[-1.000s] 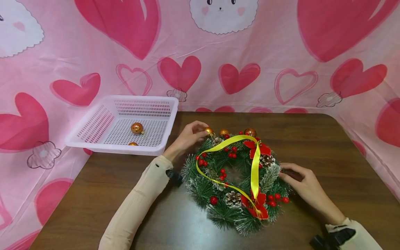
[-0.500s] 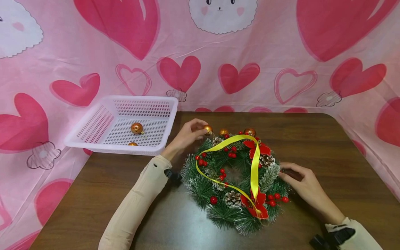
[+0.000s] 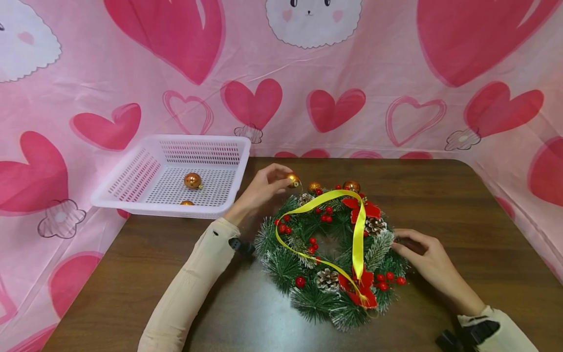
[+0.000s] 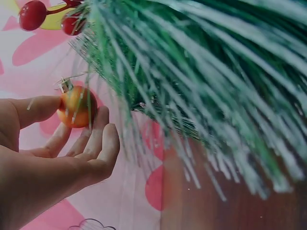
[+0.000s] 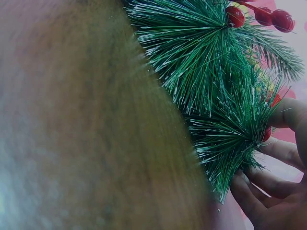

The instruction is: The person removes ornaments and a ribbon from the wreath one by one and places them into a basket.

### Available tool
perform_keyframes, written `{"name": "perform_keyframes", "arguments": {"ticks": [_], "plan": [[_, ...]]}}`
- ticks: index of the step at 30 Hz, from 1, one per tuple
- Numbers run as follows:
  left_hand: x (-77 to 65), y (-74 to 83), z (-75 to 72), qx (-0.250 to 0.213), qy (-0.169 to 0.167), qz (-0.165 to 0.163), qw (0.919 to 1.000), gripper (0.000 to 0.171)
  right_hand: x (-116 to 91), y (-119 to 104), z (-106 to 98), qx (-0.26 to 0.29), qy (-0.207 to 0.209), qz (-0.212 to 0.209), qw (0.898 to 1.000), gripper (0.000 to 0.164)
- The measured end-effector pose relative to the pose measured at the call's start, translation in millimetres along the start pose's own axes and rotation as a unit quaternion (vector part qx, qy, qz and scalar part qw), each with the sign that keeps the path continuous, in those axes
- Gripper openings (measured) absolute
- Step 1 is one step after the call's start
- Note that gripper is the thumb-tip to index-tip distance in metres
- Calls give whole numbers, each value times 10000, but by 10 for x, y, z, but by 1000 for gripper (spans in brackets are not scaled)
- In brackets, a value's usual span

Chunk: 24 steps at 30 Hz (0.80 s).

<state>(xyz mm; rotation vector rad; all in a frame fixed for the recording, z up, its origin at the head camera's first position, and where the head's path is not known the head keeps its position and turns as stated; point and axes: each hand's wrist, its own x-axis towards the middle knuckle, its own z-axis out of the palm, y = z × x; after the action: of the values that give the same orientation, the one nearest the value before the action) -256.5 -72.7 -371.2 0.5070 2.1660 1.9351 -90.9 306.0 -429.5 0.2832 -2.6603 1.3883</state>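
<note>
A green Christmas wreath [image 3: 281,266] with frosted tips, red berries, pinecones and red flowers lies on the table, a yellow ribbon [image 3: 359,239] looped over it. At its far left edge my left hand [image 3: 261,188] pinches a small gold bauble [image 4: 78,106] between thumb and fingers. The bauble's metal cap and a thin thread show toward the wreath. Two more baubles, a gold one [image 3: 314,186] and a copper one [image 3: 352,186], sit along the wreath's far edge. My right hand [image 3: 428,259] grips the wreath's right side, thumb and fingers around its needles [image 5: 225,139].
To the left, a white perforated plastic basket [image 3: 239,171] holds a shiny copper bauble [image 3: 192,180] and another bauble [image 3: 186,202] partly hidden by the near rim. Behind the brown wooden table [image 3: 440,195] hangs a pink cloth [image 3: 290,63] printed with hearts.
My left hand has lifted slightly away from the wreath's far edge with the gold bauble, whose cap has turned more toward the head camera. The right hand and wreath stay almost still.
</note>
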Motion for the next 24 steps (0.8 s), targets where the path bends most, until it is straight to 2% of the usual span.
{"name": "perform_keyframes", "arguments": {"ticks": [11, 18, 24], "plan": [[-29, 96, -1, -189, -21, 97, 9998, 29, 0, 6, 5, -9, 16, -13, 10000, 25], [-51, 153, -20, -22, 9, 243, 9997, 30, 2, -21, 0, 76, 20, -44, 10000, 26], [-79, 220, -42, -77, 4, 310, 9995, 29, -3, -8, 3, 32, 13, 9, 10000, 26]]}}
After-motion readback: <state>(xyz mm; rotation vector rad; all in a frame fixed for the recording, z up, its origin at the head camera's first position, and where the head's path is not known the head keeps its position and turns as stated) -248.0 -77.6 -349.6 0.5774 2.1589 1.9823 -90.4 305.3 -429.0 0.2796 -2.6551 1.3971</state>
